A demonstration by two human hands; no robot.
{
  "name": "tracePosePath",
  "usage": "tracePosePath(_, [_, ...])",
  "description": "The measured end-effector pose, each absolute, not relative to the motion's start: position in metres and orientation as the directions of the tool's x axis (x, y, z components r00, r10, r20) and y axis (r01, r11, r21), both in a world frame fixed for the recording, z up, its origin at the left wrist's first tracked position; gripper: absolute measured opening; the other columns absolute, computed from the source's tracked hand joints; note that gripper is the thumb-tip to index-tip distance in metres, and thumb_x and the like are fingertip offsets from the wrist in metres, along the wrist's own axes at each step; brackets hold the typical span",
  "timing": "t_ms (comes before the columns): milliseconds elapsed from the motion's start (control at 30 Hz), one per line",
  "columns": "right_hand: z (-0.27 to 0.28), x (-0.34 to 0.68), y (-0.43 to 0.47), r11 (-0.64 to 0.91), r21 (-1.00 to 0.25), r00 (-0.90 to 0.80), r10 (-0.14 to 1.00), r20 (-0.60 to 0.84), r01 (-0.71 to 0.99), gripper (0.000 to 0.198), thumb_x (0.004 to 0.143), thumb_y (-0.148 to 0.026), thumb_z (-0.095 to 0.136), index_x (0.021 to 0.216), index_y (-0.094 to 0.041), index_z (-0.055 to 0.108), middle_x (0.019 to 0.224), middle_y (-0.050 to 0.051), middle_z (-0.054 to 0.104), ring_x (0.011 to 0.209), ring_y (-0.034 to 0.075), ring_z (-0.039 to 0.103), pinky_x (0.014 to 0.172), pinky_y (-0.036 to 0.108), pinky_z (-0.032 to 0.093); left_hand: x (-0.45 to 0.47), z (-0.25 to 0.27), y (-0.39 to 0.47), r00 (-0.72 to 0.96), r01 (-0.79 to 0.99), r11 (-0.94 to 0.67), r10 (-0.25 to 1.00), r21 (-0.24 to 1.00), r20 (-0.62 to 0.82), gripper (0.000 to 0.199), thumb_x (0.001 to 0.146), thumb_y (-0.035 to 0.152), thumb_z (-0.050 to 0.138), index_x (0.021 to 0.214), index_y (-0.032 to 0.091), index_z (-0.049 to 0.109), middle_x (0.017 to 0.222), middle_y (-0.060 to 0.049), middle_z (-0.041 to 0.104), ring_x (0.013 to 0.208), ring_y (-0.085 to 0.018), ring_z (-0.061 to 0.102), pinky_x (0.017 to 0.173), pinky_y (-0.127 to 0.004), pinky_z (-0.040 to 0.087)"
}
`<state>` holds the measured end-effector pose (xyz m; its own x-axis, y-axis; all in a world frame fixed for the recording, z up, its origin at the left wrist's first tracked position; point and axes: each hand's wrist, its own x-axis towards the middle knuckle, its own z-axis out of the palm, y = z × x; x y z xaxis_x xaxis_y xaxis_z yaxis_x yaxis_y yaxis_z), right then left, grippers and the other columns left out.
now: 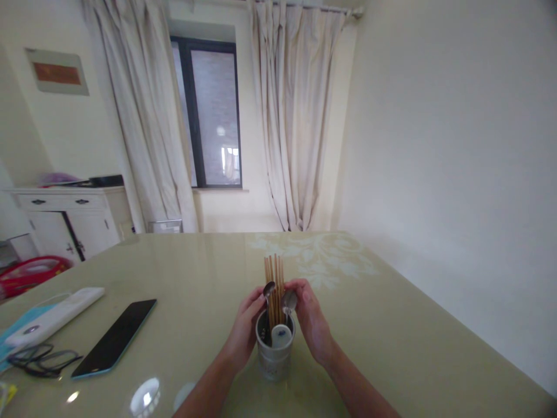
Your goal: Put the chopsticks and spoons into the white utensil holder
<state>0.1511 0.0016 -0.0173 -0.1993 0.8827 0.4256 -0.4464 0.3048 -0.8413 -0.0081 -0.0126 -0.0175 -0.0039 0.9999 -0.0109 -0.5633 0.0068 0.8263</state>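
A grey cylindrical utensil holder [275, 363] stands upright on the table in front of me. Several wooden chopsticks [275, 278] rise from it, with a small metal spoon [269, 288] on the left and a larger metal spoon [289, 301] on the right. A white piece with a blue mark [281, 335] sits at the holder's front inside. My left hand [242, 332] curves along the holder's left side, its thumb and fingers closed at the small spoon. On the other side, my right hand [313, 322] has its bent fingers at the larger spoon's bowl. Some fingertips are hidden behind the utensils.
To the left on the glossy table [187, 284] lie a black phone [115, 338], a white power strip [54, 318], dark-framed glasses [43, 359] and a light-blue cloth-like item [28, 319]. A wall [456, 174] borders the table's right side. Curtains [300, 116] hang beyond.
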Motion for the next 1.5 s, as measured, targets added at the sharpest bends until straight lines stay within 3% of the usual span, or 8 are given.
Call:
tracePosePath(333, [-0.020, 0.153, 0.002, 0.343, -0.850, -0.225, 0.862, 0.454, -0.401, 0.046, 0.102, -0.067, 0.055, 0.117, -0.027, 0.072, 0.115, 0.009, 0.073, 0.109, 0.031, 0.064, 0.099, 0.042, 0.048, -0.012, -0.023, -0.013, 0.052, -0.555, 0.062, 0.998, 0.829, -0.041, 0.046, 0.070, 0.044, 0.093, 0.106, 0.021, 0.077, 0.099, -0.008, 0.085, 0.091, -0.028, 0.081, 0.081, -0.036, 0.062])
tracePosePath(633, [-0.022, 0.158, -0.002, 0.509, -0.839, -0.156, 0.828, 0.538, -0.192, 0.048, 0.103, -0.066, 0.052, 0.122, -0.028, 0.073, 0.113, 0.009, 0.074, 0.106, 0.031, 0.066, 0.094, 0.040, 0.052, -0.010, -0.014, -0.018, 0.133, -0.541, 0.057, 0.991, 0.839, 0.019, 0.051, 0.066, 0.042, 0.099, 0.106, 0.017, 0.079, 0.103, -0.010, 0.085, 0.088, -0.023, 0.079, 0.081, -0.029, 0.058])
tracePosePath(900, [-0.018, 0.163, -0.006, 0.648, -0.759, -0.166, 0.742, 0.649, -0.070, 0.049, 0.107, -0.063, 0.046, 0.128, -0.026, 0.072, 0.117, 0.009, 0.074, 0.111, 0.029, 0.068, 0.099, 0.039, 0.053, -0.015, -0.001, -0.019, 0.235, -0.361, -0.011, 0.967, 0.932, 0.102, 0.049, 0.077, 0.049, 0.093, 0.113, 0.017, 0.083, 0.105, -0.010, 0.084, 0.096, -0.023, 0.077, 0.087, -0.028, 0.054])
tracePosePath(1033, [-0.015, 0.164, -0.007, 0.672, -0.741, -0.186, 0.726, 0.662, -0.017, 0.051, 0.107, -0.064, 0.045, 0.129, -0.027, 0.072, 0.118, 0.009, 0.073, 0.111, 0.029, 0.069, 0.099, 0.040, 0.053, -0.018, 0.003, -0.019, 0.263, -0.292, -0.056, 0.955, 0.955, 0.136, 0.052, 0.079, 0.051, 0.091, 0.117, 0.017, 0.082, 0.103, -0.010, 0.085, 0.091, -0.022, 0.076, 0.083, -0.028, 0.055])
tracePosePath(1267, [-0.012, 0.158, -0.008, 0.699, -0.715, -0.157, 0.708, 0.688, 0.021, 0.027, 0.106, -0.046, 0.060, 0.118, -0.027, 0.076, 0.124, 0.010, 0.068, 0.122, 0.029, 0.064, 0.105, 0.040, 0.051, -0.016, 0.008, -0.019, 0.226, -0.301, -0.062, 0.965, 0.952, 0.134, 0.053, 0.072, 0.051, 0.095, 0.109, 0.016, 0.083, 0.100, -0.010, 0.085, 0.088, -0.021, 0.076, 0.082, -0.028, 0.056])
tracePosePath(1500, [-0.013, 0.158, -0.007, 0.714, -0.698, -0.151, 0.697, 0.701, 0.057, 0.017, 0.104, -0.038, 0.066, 0.110, -0.027, 0.078, 0.121, 0.009, 0.065, 0.116, 0.027, 0.063, 0.101, 0.038, 0.053, -0.014, 0.013, -0.022, 0.240, -0.276, -0.075, 0.960, 0.958, 0.144, 0.048, 0.073, 0.049, 0.095, 0.106, 0.016, 0.083, 0.099, -0.008, 0.084, 0.093, -0.022, 0.075, 0.084, -0.027, 0.056])
